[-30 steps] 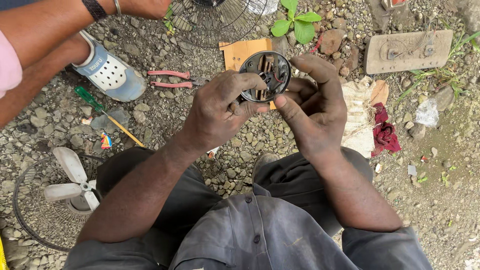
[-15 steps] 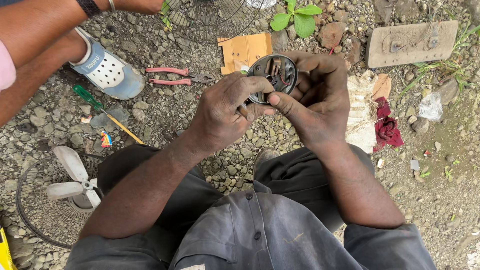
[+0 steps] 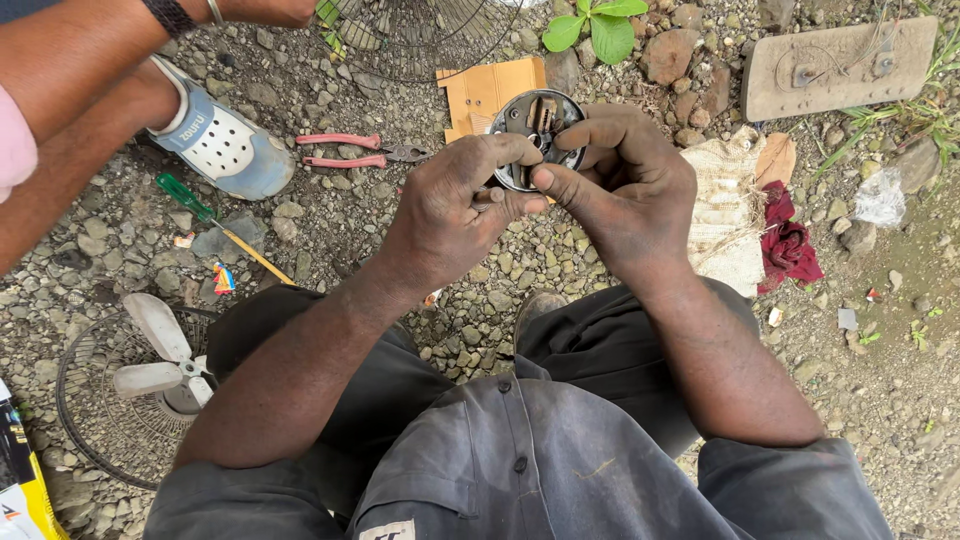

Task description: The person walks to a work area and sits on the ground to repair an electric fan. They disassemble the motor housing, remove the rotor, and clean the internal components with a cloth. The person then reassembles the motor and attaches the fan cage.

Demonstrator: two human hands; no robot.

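Held above the gravel ground (image 3: 420,250) over the knees: round motor end plate (image 3: 540,130), perhaps a fan's. Left hand (image 3: 450,205) pinching its lower rim, right hand (image 3: 625,180) clamped around its right side. Best kept steady, fingertips clear of the centre fittings. Pink-handled pliers (image 3: 355,152) nearby.
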